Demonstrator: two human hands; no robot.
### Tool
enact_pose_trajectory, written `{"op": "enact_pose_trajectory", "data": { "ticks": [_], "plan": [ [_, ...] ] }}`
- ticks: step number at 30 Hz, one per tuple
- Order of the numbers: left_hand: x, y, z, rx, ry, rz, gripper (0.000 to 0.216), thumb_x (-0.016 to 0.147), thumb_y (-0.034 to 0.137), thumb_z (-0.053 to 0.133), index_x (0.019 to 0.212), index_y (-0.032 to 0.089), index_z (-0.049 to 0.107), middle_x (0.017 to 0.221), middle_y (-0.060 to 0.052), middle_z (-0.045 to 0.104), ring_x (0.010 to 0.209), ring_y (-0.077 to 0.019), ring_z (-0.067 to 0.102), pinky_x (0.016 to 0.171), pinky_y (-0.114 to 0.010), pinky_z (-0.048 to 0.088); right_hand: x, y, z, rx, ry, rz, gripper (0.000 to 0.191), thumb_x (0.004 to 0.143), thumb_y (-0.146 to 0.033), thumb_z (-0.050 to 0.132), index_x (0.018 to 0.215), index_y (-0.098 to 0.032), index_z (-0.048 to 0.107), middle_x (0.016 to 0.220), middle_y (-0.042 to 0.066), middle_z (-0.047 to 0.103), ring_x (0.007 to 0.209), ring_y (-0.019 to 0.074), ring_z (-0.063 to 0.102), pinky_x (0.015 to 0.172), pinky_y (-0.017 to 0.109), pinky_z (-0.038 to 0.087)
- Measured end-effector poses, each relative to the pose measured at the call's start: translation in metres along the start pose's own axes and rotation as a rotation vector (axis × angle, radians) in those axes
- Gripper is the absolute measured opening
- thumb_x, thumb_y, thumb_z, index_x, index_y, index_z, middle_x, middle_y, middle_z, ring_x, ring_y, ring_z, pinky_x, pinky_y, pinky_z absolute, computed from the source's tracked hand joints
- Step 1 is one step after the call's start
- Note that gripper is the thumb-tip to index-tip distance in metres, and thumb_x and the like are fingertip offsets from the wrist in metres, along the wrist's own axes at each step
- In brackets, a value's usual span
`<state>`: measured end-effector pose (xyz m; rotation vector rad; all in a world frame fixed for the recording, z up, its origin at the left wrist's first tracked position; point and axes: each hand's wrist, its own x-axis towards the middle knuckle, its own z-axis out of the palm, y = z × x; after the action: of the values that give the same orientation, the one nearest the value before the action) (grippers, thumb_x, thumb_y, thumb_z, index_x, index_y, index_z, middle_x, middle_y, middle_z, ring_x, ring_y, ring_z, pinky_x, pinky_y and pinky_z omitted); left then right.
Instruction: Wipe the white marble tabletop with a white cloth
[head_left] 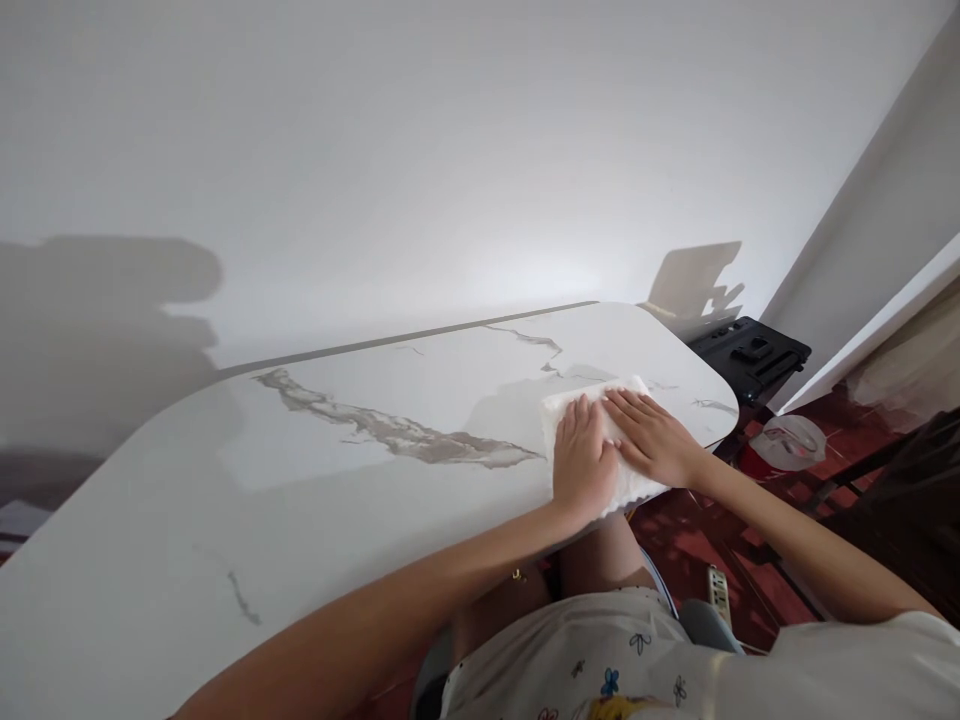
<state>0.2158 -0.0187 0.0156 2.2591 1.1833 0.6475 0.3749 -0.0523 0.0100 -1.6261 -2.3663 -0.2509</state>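
A white cloth lies flat on the white marble table, near its right front edge. My left hand rests palm down on the cloth's near part, fingers stretched out and together. My right hand lies flat beside it on the cloth's right part, fingers pointing left toward the far side. Both hands press on the cloth; neither grips it.
A white wall rises behind the table. A black case stands past the table's right end. On the red floor lie a clear plastic bag and a white power strip. Dark furniture stands at the right edge.
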Motion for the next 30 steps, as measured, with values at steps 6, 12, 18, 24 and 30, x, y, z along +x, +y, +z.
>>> {"op": "enact_pose_trajectory", "data": {
  "ticks": [6,12,18,24,30],
  "plan": [
    [0.003,0.030,0.018,-0.016,-0.062,0.047,0.062,0.083,0.016,0.036,0.144,0.008,0.031,0.156,-0.012,0.021,0.146,-0.0237,0.012,0.120,-0.042,0.014,-0.029,0.027,-0.007,-0.018,0.004,0.051,0.058,0.100,-0.041,0.028,0.152,-0.017,0.019,0.153,0.011,0.027,0.141,0.0257,0.024,0.113,0.049,0.027],
    [0.049,0.047,0.039,0.065,-0.052,0.097,0.057,0.088,0.018,0.033,0.144,0.005,0.032,0.156,-0.013,0.023,0.145,-0.0233,0.016,0.120,-0.038,0.016,-0.022,0.085,-0.003,-0.039,-0.031,0.100,0.056,0.099,-0.042,0.028,0.150,-0.018,0.028,0.152,0.011,0.031,0.140,0.0276,0.027,0.111,0.050,0.030],
    [0.109,0.032,0.042,0.194,0.029,0.158,0.055,0.090,0.019,0.033,0.143,0.006,0.034,0.154,-0.012,0.028,0.144,-0.0259,0.021,0.118,-0.039,0.018,0.031,0.125,0.009,-0.107,-0.061,0.136,0.057,0.098,-0.039,0.028,0.148,-0.013,0.033,0.151,0.013,0.032,0.140,0.0293,0.028,0.111,0.050,0.029],
    [0.165,-0.005,0.024,0.306,0.099,0.125,0.053,0.092,0.021,0.035,0.142,0.003,0.036,0.152,-0.016,0.032,0.142,-0.0281,0.025,0.116,-0.040,0.021,0.112,0.136,0.025,-0.109,-0.107,0.131,0.058,0.096,-0.033,0.028,0.147,-0.006,0.032,0.151,0.016,0.031,0.139,0.0310,0.028,0.110,0.050,0.029],
    [0.218,-0.045,0.007,0.348,0.172,0.054,0.051,0.092,0.020,0.034,0.140,0.006,0.039,0.150,-0.015,0.036,0.140,-0.0264,0.028,0.115,-0.038,0.023,0.187,0.154,0.047,-0.061,-0.088,0.062,0.057,0.094,-0.031,0.032,0.145,-0.008,0.036,0.150,0.014,0.035,0.138,0.0291,0.031,0.111,0.046,0.028]
  ]
}}
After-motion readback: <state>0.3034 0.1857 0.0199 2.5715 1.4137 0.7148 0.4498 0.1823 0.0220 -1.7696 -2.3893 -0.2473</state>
